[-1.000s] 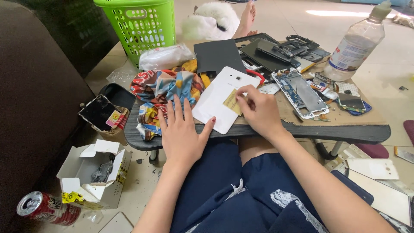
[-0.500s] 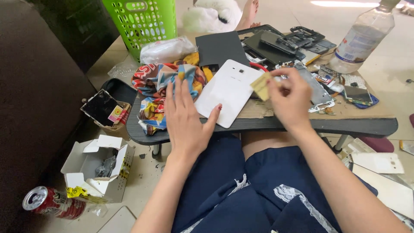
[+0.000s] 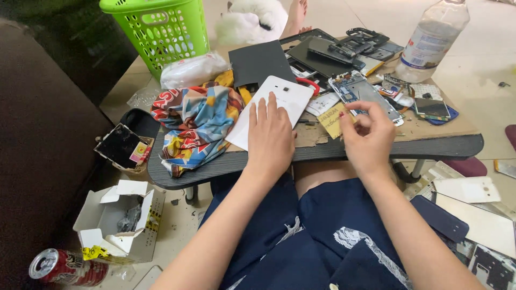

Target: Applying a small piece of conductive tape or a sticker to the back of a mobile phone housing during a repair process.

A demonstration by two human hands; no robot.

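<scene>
pinching a small yellow paper slip (image 3: 331, 119) between thumb and fingertips, the right hand (image 3: 370, 140) holds it lifted just off the front part of the low table (image 3: 441, 146), to the right of the white tablet (image 3: 271, 107). the left hand (image 3: 270, 137) lies flat with fingers spread and close together on the tablet's back, pressing it down near its lower end; the tablet lies face down and slanted, its far corner toward the black sleeve (image 3: 257, 63) and its left edge beside the colourful cloth (image 3: 196, 123). the step in hand looks like the slip being taken clear of the tablet's back while the device is steadied. any further handling calls for a light, steady pinch on the thin paper and for the flat hand to stay firm so that the tablet does not slide on the table. around them: an opened phone frame (image 3: 363, 96) and loose phone parts just beyond the slip, a clear plastic bottle (image 3: 432, 40) at the far right, a green basket (image 3: 158, 29) behind the cloth, a broken dark screen (image 3: 121, 146) at the table's left edge. on the floor sit an open white box (image 3: 115, 220) and a red can (image 3: 67, 267). the crowd of parts close to the right hand leaves little free space to lay anything down.
</scene>
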